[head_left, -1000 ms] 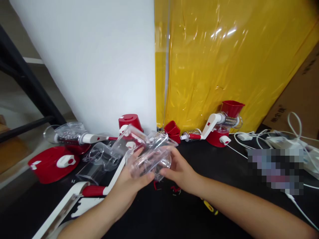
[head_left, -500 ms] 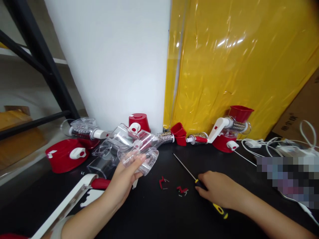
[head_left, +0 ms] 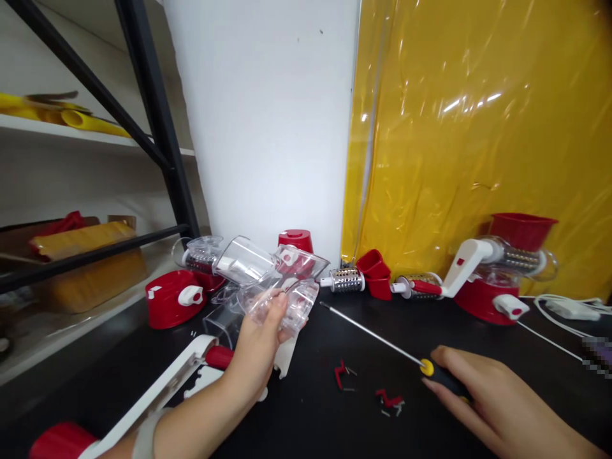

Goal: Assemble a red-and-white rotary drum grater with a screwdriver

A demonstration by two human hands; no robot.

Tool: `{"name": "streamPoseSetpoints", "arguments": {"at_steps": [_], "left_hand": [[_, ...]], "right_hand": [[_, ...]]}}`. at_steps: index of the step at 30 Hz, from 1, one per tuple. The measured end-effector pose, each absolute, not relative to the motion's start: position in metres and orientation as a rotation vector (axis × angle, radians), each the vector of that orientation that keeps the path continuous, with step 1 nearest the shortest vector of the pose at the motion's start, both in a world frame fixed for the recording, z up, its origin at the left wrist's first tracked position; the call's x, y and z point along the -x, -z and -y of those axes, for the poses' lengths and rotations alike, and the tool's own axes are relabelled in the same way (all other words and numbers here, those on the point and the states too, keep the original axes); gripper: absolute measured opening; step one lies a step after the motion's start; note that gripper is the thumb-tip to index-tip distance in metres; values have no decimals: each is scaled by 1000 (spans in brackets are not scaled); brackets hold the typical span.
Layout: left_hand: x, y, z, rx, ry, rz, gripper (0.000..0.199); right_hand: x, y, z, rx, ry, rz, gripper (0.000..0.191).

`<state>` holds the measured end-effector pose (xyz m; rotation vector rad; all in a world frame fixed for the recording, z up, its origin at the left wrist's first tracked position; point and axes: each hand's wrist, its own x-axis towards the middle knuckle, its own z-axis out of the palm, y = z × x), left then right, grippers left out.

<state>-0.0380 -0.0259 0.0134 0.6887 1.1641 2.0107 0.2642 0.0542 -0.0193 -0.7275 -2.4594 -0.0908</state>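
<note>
My left hand [head_left: 255, 347] is closed around a clear plastic grater housing [head_left: 248, 258], held tilted above the table, its wide mouth turned up and left. Between thumb and fingers of my right hand [head_left: 492, 392] is the dark-and-yellow handle of a long screwdriver [head_left: 375, 336]. Its shaft points left, the tip just right of the housing and apart from it. On the table between my hands lie two small red plastic pieces, one [head_left: 340, 375] left of the other [head_left: 389, 400], with several loose screws around them. Under my left forearm is a white crank arm [head_left: 148, 395] with red grips.
An assembled rotary grater [head_left: 485, 299] stands at the right, beside white cables [head_left: 549, 319]. Metal grating drums [head_left: 347, 280] and red plastic parts [head_left: 375, 274] lie along the back. At the left are a red base [head_left: 174, 303] and a black-framed shelf [head_left: 162, 121].
The view has shifted left. The screwdriver has swung to a flatter angle, its tip closer to the housing. Both hands keep hold of what they held.
</note>
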Motion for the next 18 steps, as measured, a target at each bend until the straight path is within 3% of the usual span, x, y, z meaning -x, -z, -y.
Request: {"name": "streamPoseSetpoints", "arguments": {"at_steps": [18], "left_hand": [[31, -12, 33, -692, -2010, -1130, 58]], "right_hand": [[-260, 25, -52, 704, 91, 2413, 22]]}}
